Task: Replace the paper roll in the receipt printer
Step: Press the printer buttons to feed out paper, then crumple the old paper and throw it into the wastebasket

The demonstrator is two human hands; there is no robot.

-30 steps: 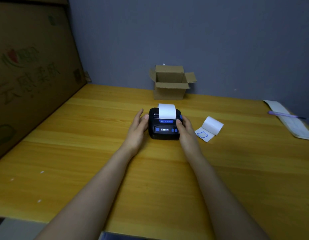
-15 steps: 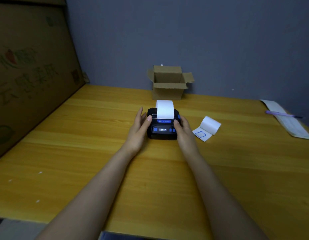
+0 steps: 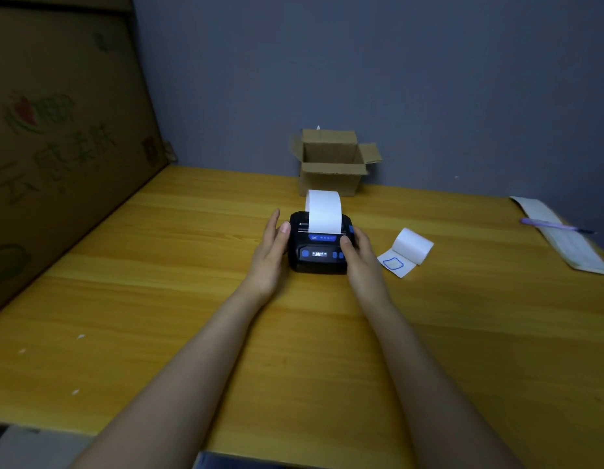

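Grey-blue wall behind, yellow wood desk [image 3: 158,299] filling the lower frame. Receipt printer [image 3: 319,247], small black unit w/ blue buttons and a lit display, sits just above frame centre. White paper strip [image 3: 323,211] stands up out of its top slot, curling slightly back, so a roll looks loaded and the lid looks shut, tho the seam isn't clear enough to be sure.

Left hand [image 3: 271,255] lies flat against the printer's left side, fingers extended, thumb on the top left corner: an open hand bracing, not a closed grip. Right hand [image 3: 359,257] cups the right side, thumb pressing on the front top near the blue strip; fingers loosely curled round the body, holding the printer only.

Step in hand, as I judge it: seating the lid or steadying the unit before a feed/tear. To do it well: press evenly w/ both thumbs so the lid latches on both sides, keep the strip centred in the slot and free, not pinched crooked. Task looks nearly done.

Around: spare paper roll [image 3: 408,250] w/ a blue-outlined label on its loose end lies just right of the right hand, prob. the old one. Open cardboard box [image 3: 331,164] behind the printer against the wall. Long paper slip [image 3: 564,240] w/ a purple pen [image 3: 554,226] across it at the right edge. Big printed carton [image 3: 57,147] leans at the left. Nothing blocks either hand; the spare roll is close but clear.
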